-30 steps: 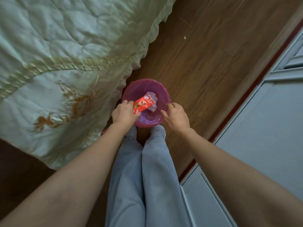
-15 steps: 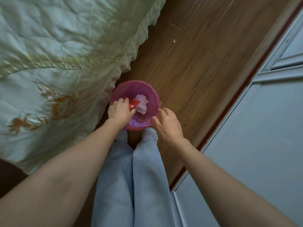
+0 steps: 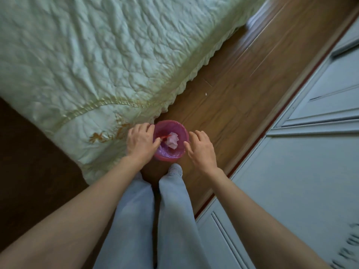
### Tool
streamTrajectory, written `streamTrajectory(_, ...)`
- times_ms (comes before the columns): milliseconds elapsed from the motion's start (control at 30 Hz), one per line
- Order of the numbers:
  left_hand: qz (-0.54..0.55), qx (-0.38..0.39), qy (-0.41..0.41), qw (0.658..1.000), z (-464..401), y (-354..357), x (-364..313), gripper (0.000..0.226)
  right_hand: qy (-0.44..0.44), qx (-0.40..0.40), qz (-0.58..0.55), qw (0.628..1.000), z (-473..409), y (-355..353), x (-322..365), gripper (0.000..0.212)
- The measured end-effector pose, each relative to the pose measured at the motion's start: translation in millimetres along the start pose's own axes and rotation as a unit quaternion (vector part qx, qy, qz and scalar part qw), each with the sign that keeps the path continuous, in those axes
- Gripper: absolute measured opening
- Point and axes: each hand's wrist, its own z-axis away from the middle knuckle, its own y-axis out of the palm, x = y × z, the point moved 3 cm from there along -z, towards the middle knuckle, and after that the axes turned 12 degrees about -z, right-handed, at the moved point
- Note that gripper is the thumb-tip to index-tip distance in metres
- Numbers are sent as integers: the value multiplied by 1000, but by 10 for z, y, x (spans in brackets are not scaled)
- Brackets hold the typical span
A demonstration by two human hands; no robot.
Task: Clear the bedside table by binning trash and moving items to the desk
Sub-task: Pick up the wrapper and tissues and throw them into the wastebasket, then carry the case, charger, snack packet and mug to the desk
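Observation:
A small pink bin (image 3: 181, 155) with a purple liner stands on the wooden floor just ahead of my feet. Crumpled white tissue (image 3: 172, 141) lies inside it. My left hand (image 3: 140, 142) hangs over the bin's left rim. A thin strip of red snack wrapper (image 3: 165, 136) sticks out past my thumb into the bin, held at its end; the rest of it is hidden under the hand. My right hand (image 3: 202, 149) hovers beside the bin's right rim, fingers spread, holding nothing.
A bed with a pale green quilt (image 3: 101, 61) borders the bin on the left. Grey-blue cabinet doors (image 3: 303, 152) run along the right. Between them lies a strip of wooden floor (image 3: 229, 90) with a tiny white scrap (image 3: 206, 93). My jeans-clad legs (image 3: 155, 220) fill the lower middle.
My left hand has brought the red wrapper lower into the bin, so only a sliver shows. My right hand has lifted off the rim, and the view now takes in more bed.

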Motion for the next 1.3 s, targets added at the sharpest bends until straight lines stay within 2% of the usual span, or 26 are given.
streamTrajectory(200, 27, -88, -89, 992, 802, -896, 606, 45, -84, -3, 22, 996, 488, -288, 953, 47)
streamTrajectory(333, 37, -117, -139, 983, 1383, -1224, 1122, 44, -129, -3, 41, 991, 802, -226, 1540, 47)
streamTrajectory(567, 60, -135, -208, 967, 2634, -1383, 2385, 49, -223, 15, 91, 970, 1498, 470, 2747, 47)
streamTrajectory(867, 25, -139, -278, 950, 3963, -1455, 3981, 53, -313, 65, 135, 938, 2093, 1551, 4265, 51)
streamTrajectory(1100, 20, -154, -362, 919, 4470, -1690, 4938, 54, -393, 96, 153, 901, 2222, 2010, 5418, 51)
streamTrajectory(1300, 18, -151, -412, 898, 4509, -1841, 5680, 55, -441, 105, 153, 878, 1921, 2329, 6285, 52)
